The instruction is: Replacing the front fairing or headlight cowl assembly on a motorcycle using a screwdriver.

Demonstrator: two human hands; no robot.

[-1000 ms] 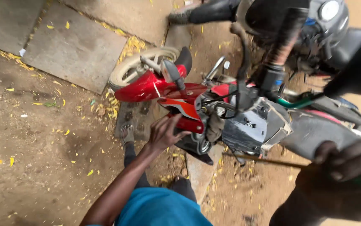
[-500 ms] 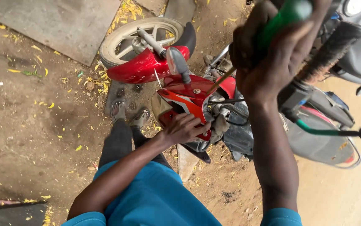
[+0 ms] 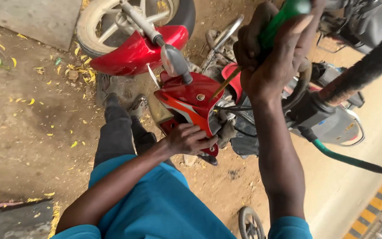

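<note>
in the head view, the right hand was wrapped tight around the green handle of a screwdriver, its thin shaft slanting down so the tip sat at a screw on the red headlight cover of the motorbike. the left hand was cupped under the cover's lower edge, fingers curled against it, steadying it from below. the mirror stood just above the cover, and the front wheel with its red mudguard lay beyond, over bare dirt strewn with yellow leaves.

judging from this, the shaft met the screw at a slant, so the tip could have jumped out of the slot and scratched the paint or stripped the head. the left fingers lay below the line of the shaft, so a slip could have driven the tip toward them. loose wires sat just beside the cover and could have been snagged. a freed screw could have dropped into the dirt and leaves.
</note>
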